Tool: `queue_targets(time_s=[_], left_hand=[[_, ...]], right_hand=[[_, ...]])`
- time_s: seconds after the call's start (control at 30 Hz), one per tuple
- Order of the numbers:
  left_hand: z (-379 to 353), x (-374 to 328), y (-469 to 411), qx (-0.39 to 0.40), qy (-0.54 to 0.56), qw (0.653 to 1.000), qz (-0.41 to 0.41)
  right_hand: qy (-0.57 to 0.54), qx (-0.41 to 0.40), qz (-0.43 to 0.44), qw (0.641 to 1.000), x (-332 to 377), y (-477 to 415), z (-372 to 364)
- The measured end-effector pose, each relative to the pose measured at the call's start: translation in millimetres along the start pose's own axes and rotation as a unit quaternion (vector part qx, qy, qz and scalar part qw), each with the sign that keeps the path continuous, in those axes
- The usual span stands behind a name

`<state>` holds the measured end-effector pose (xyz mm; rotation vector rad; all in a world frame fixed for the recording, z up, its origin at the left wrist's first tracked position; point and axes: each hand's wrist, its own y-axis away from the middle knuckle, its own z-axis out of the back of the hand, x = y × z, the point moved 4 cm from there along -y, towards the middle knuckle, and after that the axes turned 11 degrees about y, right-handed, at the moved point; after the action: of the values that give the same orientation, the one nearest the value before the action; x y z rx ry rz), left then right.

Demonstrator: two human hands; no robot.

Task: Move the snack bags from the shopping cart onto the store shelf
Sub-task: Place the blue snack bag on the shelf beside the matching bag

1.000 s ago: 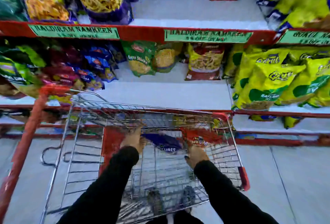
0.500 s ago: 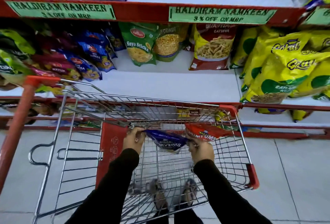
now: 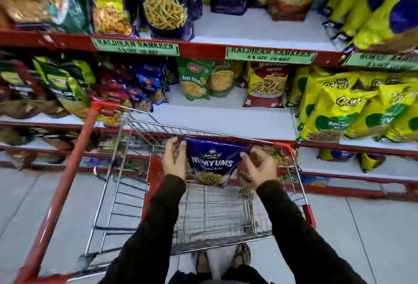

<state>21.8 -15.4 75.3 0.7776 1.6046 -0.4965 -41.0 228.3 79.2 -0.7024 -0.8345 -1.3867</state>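
A blue Numyums snack bag (image 3: 211, 163) hangs upright over the far end of the wire shopping cart (image 3: 217, 218). My left hand (image 3: 174, 160) grips its left edge. My right hand (image 3: 256, 169) pinches its right corner with the thumb, and a red packet (image 3: 243, 170) shows behind those fingers, partly hidden. The cart's floor beneath looks bare through the wire. Just beyond the cart rim lies the white middle store shelf (image 3: 217, 120), with an open stretch of surface.
Matching blue Numyums bags (image 3: 167, 5) stand on the upper shelf (image 3: 253, 34). Green and yellow bags (image 3: 196, 80) sit at the back of the middle shelf, yellow Gokul bags (image 3: 346, 111) at right. The cart's red handle (image 3: 65, 184) runs along the left. My feet (image 3: 226, 258) are below the cart.
Both hands have lifted the blue bag up from inside the cart to its rim, and it now stands upright facing me. The view has tilted up toward the shelves.
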Motion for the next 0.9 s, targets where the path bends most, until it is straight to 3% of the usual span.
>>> queue_targets(time_s=[0.27,0.53,0.77,0.9], left_hand=[[-53,-105,-21,0.013,0.073,0.992,-0.102],[-137,-224,-67,0.041,0.240,0.962,-0.124],[-219,-294,-108,0.070,0.300,0.947,-0.089],[-249,-310,-137,0.040,0.297,0.951,-0.070]], right_hand=[[-0.104,-0.095,0.132,0.981,84,-41,52],[-0.195,-0.160,0.237,0.938,193,-104,127],[-0.223,-0.184,0.264,0.920,262,-181,181],[-0.216,-0.197,0.236,0.927,282,-232,194]])
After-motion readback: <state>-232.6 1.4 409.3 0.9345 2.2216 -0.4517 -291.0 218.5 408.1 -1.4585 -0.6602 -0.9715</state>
